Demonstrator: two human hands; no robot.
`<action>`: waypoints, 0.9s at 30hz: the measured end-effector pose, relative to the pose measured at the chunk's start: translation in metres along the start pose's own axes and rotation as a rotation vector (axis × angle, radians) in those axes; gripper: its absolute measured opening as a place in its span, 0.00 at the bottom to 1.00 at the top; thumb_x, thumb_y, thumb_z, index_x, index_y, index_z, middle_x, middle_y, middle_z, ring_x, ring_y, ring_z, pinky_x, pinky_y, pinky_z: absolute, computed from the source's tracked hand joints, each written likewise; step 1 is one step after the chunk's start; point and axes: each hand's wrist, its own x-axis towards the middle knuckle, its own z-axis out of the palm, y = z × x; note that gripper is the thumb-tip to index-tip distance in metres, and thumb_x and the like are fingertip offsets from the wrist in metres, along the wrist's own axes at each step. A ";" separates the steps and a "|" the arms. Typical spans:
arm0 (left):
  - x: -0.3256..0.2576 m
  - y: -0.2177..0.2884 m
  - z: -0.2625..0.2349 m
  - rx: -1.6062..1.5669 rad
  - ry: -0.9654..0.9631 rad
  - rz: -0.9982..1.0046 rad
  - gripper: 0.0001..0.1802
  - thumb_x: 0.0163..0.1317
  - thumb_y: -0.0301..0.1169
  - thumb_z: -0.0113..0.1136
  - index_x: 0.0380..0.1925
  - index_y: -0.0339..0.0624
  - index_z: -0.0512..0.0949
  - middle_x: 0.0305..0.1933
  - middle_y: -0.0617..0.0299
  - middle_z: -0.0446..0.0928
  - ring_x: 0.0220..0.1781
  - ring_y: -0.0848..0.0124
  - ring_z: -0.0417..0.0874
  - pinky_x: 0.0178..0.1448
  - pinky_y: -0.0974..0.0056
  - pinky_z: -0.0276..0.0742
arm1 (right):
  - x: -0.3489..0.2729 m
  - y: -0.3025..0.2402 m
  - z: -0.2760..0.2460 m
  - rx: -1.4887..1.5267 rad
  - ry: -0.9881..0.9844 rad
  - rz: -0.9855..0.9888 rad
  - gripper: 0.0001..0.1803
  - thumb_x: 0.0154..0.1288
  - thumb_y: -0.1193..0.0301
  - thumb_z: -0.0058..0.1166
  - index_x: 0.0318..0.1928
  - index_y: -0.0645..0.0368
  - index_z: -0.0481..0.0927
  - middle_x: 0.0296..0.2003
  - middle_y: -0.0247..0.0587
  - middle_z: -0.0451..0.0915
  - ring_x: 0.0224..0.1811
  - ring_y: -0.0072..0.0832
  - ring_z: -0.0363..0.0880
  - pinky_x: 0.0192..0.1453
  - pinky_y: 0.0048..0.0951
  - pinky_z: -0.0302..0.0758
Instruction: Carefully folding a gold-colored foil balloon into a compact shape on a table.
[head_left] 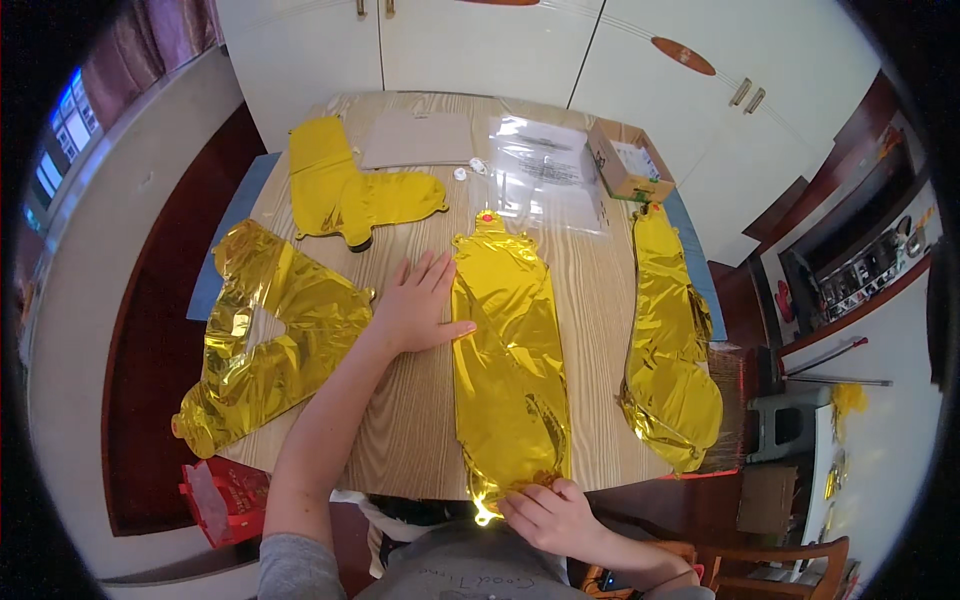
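A flat gold foil balloon [510,370] lies lengthwise in front of me, its near end hanging over the table's edge. My left hand [418,305] is spread flat on the wood beside it, the thumb resting on the balloon's left side. At the near end, the curled fingers of my right hand [550,515] hold the foil; the fingertips are partly hidden. To the left is another gold foil balloon [270,340] with a triangular gap, partly behind my left forearm. An L-shaped gold foil balloon [350,195] lies beyond it. A curved gold foil balloon [670,340] lies along the right.
Toward the back of the wooden table [410,440] are a beige flat sheet [418,140], a clear plastic bag [548,175], small white pieces [462,174] and an open cardboard box [628,160]. A red bag [228,500] stands below left, a wooden chair [780,560] below right.
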 end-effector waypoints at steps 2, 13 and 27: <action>0.000 0.000 0.000 -0.005 0.006 0.002 0.55 0.59 0.68 0.47 0.71 0.32 0.55 0.77 0.50 0.51 0.80 0.55 0.48 0.78 0.45 0.42 | 0.000 -0.001 0.001 -0.002 0.004 0.002 0.14 0.52 0.68 0.56 0.41 0.52 0.82 0.40 0.27 0.77 0.44 0.22 0.74 0.45 0.26 0.65; 0.000 0.002 -0.001 -0.008 0.009 -0.002 0.55 0.58 0.68 0.49 0.71 0.32 0.55 0.77 0.50 0.52 0.80 0.55 0.48 0.79 0.45 0.42 | 0.015 0.041 -0.009 0.292 0.027 0.203 0.19 0.60 0.59 0.62 0.49 0.54 0.81 0.47 0.34 0.80 0.50 0.30 0.77 0.54 0.37 0.68; -0.001 0.003 -0.004 -0.026 -0.008 -0.005 0.56 0.57 0.68 0.50 0.71 0.32 0.54 0.78 0.51 0.50 0.80 0.56 0.46 0.79 0.46 0.42 | 0.043 0.120 0.045 0.200 -0.235 0.325 0.42 0.66 0.48 0.52 0.68 0.70 0.61 0.70 0.62 0.58 0.75 0.55 0.51 0.77 0.49 0.51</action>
